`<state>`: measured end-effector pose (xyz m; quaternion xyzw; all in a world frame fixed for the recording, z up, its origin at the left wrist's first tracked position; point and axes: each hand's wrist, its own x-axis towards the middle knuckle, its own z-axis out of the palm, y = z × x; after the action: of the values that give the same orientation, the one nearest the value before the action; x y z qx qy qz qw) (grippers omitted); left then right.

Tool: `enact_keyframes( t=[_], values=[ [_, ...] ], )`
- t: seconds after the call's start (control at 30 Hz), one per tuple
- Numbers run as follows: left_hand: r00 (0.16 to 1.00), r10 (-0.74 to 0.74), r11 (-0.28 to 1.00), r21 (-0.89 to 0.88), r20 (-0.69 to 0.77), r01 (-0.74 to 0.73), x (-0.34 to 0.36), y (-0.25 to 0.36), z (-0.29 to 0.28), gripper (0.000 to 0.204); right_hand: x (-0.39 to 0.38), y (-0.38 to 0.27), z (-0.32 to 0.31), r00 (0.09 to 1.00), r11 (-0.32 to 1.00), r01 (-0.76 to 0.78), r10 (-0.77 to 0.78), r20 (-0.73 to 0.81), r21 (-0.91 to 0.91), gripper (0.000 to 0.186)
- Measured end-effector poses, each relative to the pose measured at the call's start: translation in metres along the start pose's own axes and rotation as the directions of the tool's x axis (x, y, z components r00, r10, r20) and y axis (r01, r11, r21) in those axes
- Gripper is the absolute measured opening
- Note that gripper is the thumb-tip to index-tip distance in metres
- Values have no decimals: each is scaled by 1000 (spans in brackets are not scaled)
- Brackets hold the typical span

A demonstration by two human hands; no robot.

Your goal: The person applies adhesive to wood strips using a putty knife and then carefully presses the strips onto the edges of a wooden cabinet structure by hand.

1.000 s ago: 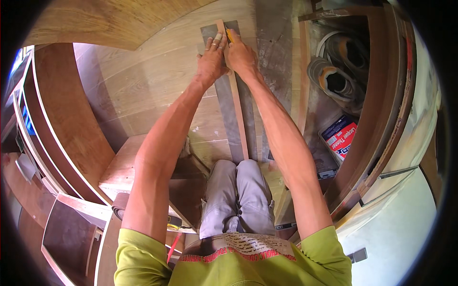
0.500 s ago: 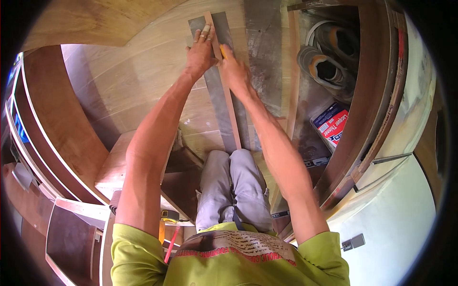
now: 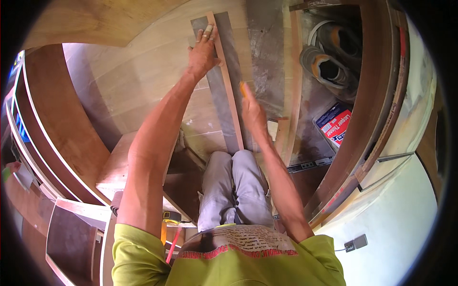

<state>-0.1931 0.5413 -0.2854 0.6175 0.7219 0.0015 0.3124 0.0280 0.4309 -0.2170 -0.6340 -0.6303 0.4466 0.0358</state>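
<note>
A long pale wooden strip [image 3: 232, 105] lies lengthwise on a dark grey strip of sheet material [image 3: 219, 102], from my knees up to the top of the view, over a wood-grain surface [image 3: 143, 90]. My left hand [image 3: 202, 52] lies near the strip's far end, fingers stretched out across it and the grey sheet. My right hand [image 3: 254, 112] is closed on a yellow-handled cutter [image 3: 243, 88], just right of the wooden strip, about halfway along it; the blade is too small to make out.
Worn shoes [image 3: 329, 69] and a red-and-blue can [image 3: 331, 125] sit inside a wooden frame at right. Curved-looking cabinet boards [image 3: 67, 119] line the left, above an open box [image 3: 71, 238]. A tape measure [image 3: 171, 217] is by my left elbow. A wall socket [image 3: 355, 243] is lower right.
My right hand has drawn back toward me along the strip with the cutter, from near the far end to about midway. My left hand stays on the strip's far part.
</note>
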Motion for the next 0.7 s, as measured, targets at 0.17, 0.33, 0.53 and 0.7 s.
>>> enact_keyframes(
  t=[0.17,0.33,0.53,0.7],
  values=[
    [1000,-5,999,-40,-20,4,-2,-6,-1,122,77,-47,-16,999,998,44,-43,-33,40,49],
    [1000,-5,999,-48,0,5,0,-1,-1,123,155,-69,2,992,994,105,-104,-69,12,49],
    [999,-26,999,-35,24,27,-2,2,-6,125,175,-86,12,995,995,93,-91,-51,30,49],
    [999,-33,999,-33,33,34,-2,1,-7,125,176,-93,7,999,998,51,-50,-10,30,49]
  ],
)
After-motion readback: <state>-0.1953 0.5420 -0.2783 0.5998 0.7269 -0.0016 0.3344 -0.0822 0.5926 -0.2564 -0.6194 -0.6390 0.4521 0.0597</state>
